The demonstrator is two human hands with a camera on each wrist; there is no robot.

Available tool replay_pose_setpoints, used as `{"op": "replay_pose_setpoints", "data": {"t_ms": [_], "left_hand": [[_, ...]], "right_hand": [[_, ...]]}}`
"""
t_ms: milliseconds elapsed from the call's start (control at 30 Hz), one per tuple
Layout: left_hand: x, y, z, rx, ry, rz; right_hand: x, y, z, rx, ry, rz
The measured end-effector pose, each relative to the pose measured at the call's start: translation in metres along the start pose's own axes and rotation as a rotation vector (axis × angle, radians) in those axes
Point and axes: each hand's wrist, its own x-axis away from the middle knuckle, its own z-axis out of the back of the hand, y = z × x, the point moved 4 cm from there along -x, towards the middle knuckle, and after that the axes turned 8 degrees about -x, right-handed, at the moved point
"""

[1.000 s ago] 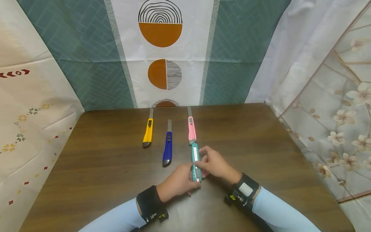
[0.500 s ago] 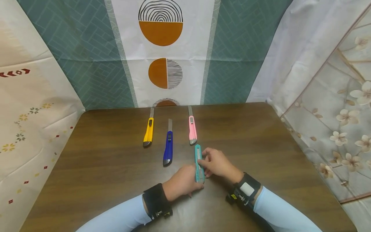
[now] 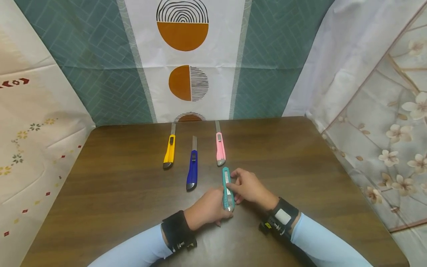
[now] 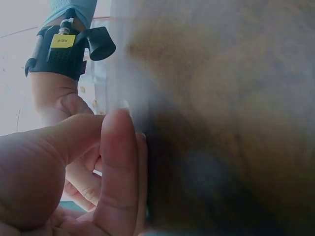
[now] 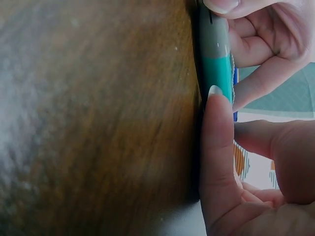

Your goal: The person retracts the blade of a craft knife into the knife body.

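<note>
A teal utility knife (image 3: 228, 202) with a grey end lies lengthwise between my two hands, close over the table, with no blade showing past its far tip. My left hand (image 3: 207, 210) grips its near end, thumb at the grey cap, as the right wrist view also shows. From the other side my right hand (image 3: 249, 189) pinches its middle, thumb on top. In the right wrist view the right fingertip presses against the teal casing (image 5: 216, 73). The left hand (image 4: 118, 172) hides most of the knife in the left wrist view.
Beyond the hands lie a pink utility knife (image 3: 220, 150), a blue one (image 3: 192, 168) and a yellow one (image 3: 169, 150), blades out and pointing away. The brown wooden table (image 3: 110, 193) ends at a patterned curtain (image 3: 267, 85).
The teal knife has shifted slightly right and back toward me, so its far tip now stands apart from the pink knife. Both hands still hold it; the left moved right with it.
</note>
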Motion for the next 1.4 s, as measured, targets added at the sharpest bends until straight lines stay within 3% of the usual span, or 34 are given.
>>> {"op": "replay_pose_setpoints", "data": {"t_ms": [500,633,767,933,1100,1233,1400], "left_hand": [[0.008,-0.004,0.005,-0.03,0.021,0.001],[0.01,-0.007,0.007,0.034,0.005,0.013],[0.014,-0.013,0.009,0.16,-0.027,0.067],[0.02,-0.02,0.016,0.23,-0.052,0.153],[0.021,-0.022,0.019,0.222,-0.048,0.17],[0.017,-0.023,0.019,0.215,-0.043,0.16],[0.013,-0.024,0.019,0.214,-0.042,0.16]], "right_hand": [[-0.006,-0.004,-0.007,0.019,0.003,0.023],[-0.007,-0.005,-0.009,0.008,-0.013,0.016],[-0.016,-0.009,-0.004,0.047,-0.036,-0.015],[-0.054,-0.024,0.016,0.235,-0.017,-0.055],[-0.113,-0.042,0.038,0.38,0.06,-0.043],[-0.153,-0.055,0.051,0.418,0.142,-0.074],[-0.182,-0.06,0.057,0.373,0.192,-0.166]]}}
